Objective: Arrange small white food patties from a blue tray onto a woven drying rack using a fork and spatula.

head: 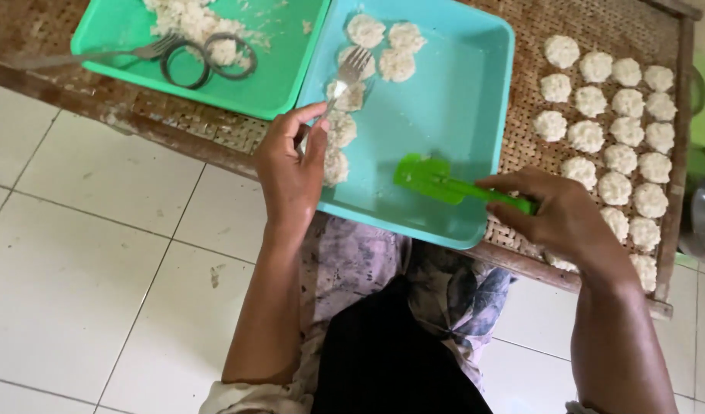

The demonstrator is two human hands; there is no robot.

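Your left hand (pixel 291 172) pinches the fork (pixel 345 77) and your right hand (pixel 555 215) grips the green spatula (pixel 437 182); those rice patties (pixel 338 130) look soft and crumbly, so lift from underneath

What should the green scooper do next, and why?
Probably slide the green spatula left, under the nearest rice patty. Its blade lies flat on the bare floor of the blue tray, apart from the patties, while the left hand steadies that row with a fork. The right hand grips the handle.
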